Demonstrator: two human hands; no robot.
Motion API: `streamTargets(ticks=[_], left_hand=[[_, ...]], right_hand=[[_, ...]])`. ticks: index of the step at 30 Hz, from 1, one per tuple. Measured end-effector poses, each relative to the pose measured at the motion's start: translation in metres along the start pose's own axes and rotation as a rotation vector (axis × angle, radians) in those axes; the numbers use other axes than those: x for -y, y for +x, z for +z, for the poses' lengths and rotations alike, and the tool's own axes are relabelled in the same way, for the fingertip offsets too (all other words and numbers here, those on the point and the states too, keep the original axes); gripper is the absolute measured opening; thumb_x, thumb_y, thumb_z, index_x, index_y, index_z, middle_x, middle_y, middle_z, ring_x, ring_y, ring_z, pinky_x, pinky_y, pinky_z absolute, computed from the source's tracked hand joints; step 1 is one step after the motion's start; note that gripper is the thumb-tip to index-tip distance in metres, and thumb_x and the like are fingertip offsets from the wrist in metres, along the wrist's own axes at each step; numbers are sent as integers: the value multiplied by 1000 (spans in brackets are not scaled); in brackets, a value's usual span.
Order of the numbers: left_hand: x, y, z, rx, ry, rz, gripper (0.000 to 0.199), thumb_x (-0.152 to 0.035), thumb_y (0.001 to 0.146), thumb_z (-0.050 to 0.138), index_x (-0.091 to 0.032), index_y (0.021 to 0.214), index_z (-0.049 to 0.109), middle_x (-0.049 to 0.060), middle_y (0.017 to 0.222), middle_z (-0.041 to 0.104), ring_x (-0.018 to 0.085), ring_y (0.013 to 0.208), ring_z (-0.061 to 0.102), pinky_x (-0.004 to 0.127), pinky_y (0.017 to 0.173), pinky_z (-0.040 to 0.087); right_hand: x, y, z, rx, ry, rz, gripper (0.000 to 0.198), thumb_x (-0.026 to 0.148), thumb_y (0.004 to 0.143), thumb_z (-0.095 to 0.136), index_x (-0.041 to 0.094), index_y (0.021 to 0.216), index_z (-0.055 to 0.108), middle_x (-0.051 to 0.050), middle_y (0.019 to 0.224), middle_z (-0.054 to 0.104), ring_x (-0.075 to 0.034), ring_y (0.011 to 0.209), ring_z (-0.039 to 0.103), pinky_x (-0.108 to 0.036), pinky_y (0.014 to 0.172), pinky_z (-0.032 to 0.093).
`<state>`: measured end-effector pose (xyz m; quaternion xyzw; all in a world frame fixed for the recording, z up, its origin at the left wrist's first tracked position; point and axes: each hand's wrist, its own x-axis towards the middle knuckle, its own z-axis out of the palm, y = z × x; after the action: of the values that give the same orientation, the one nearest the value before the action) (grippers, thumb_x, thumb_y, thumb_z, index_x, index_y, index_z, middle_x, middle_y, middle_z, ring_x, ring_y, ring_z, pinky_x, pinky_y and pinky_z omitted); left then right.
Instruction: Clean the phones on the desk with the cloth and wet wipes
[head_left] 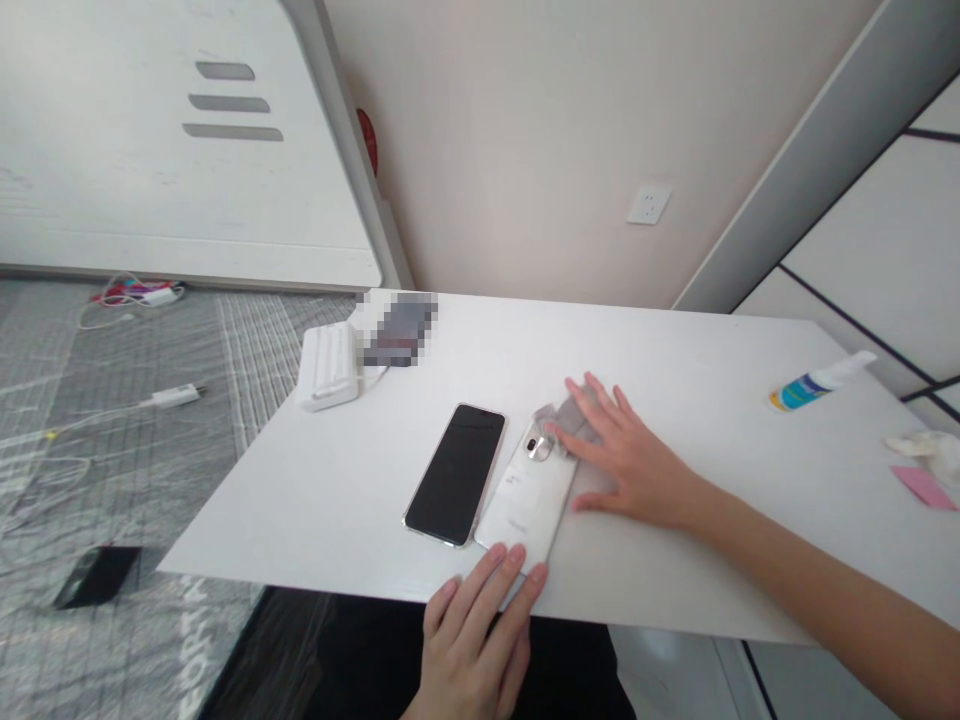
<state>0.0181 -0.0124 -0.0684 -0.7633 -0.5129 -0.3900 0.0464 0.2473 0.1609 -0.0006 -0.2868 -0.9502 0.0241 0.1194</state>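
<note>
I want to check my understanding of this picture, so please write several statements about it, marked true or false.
1. The dark-screened phone lies on the table. True.
2. The white phone lies screen up. False: its back faces up.
3. The left hand is at the white phone's near end. True.
4. The right hand has its fingers pressed together. False: they are spread.
5. The pink sheet lies right of both phones. True.

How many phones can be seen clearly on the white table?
2. The dark-screened phone lies left of the white-backed phone, whose near end the left hand touches. The blurred patch may hide another.
</note>
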Motion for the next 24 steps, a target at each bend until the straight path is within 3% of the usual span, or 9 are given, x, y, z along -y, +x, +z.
streamTargets(ticks=[3, 4, 8, 9, 13, 15, 18, 22, 24], left_hand=[[1, 0, 1, -12, 15, 20, 47, -24, 99, 65, -31, 145, 62, 2, 129, 77, 16, 125, 66, 30, 123, 21], [2, 0, 1, -11, 19, 22, 48, -24, 99, 65, -32, 146, 61, 1, 129, 77, 16, 125, 66, 30, 123, 21], [3, -1, 1, -8, 10, 26, 50, -22, 97, 66, -30, 147, 61, 2, 132, 76, 16, 127, 65, 30, 122, 22], [3, -1, 1, -18, 5, 28, 51, -21, 97, 66, -30, 146, 61, 2, 131, 76, 16, 127, 65, 29, 122, 22], [4, -3, 2, -26, 5, 33, 51, -18, 95, 65, -32, 144, 63, 1, 127, 78, 16, 124, 66, 29, 121, 23], [4, -4, 2, -16, 0, 41, 50, -18, 95, 66, -29, 143, 65, 3, 129, 77, 17, 127, 64, 30, 121, 22], [4, -4, 2, -14, -8, 38, 47, -17, 95, 67, -27, 141, 67, 5, 131, 76, 17, 129, 62, 30, 122, 21], [5, -6, 4, -35, 5, 32, 49, -20, 96, 66, -32, 144, 64, 2, 125, 78, 17, 124, 65, 31, 120, 25], [5, -6, 4, -37, 23, 34, 51, -22, 97, 65, -34, 146, 61, 2, 125, 78, 17, 122, 67, 31, 119, 26]], right_hand=[[7, 0, 0, 93, 90, -257, 93, 83, 89, 52, 32, 164, 33, -12, 177, 4, -38, 162, 13, -63, 127, 20], [7, 1, 0, 106, 90, -255, 89, 81, 91, 51, 33, 164, 33, -12, 177, 7, -37, 162, 15, -63, 127, 21], [-1, 2, 1, 13, -15, 70, 80, 72, 97, 51, 28, 163, 38, -20, 176, 4, -48, 160, 7, -77, 119, 23], [-2, 1, 1, 13, -13, 65, 84, 74, 95, 53, 28, 163, 37, -21, 176, 3, -50, 160, 5, -78, 118, 22], [6, -1, 0, 135, 77, -231, 92, 80, 90, 55, 34, 165, 29, -13, 177, 6, -38, 162, 12, -65, 126, 23], [6, 0, -1, 122, 48, -159, 83, 75, 95, 51, 34, 165, 30, -13, 177, 7, -38, 162, 15, -66, 125, 23], [4, 0, -1, 36, -13, 34, 83, 74, 96, 51, 30, 164, 33, -18, 176, 1, -48, 160, 8, -77, 120, 21], [12, -1, -1, 124, 97, -275, 97, 85, 88, 51, 31, 166, 29, -14, 177, 4, -39, 162, 11, -65, 126, 22], [10, -1, -1, 124, 97, -254, 88, 80, 93, 49, 34, 165, 31, -11, 177, 6, -36, 162, 14, -63, 126, 23]])
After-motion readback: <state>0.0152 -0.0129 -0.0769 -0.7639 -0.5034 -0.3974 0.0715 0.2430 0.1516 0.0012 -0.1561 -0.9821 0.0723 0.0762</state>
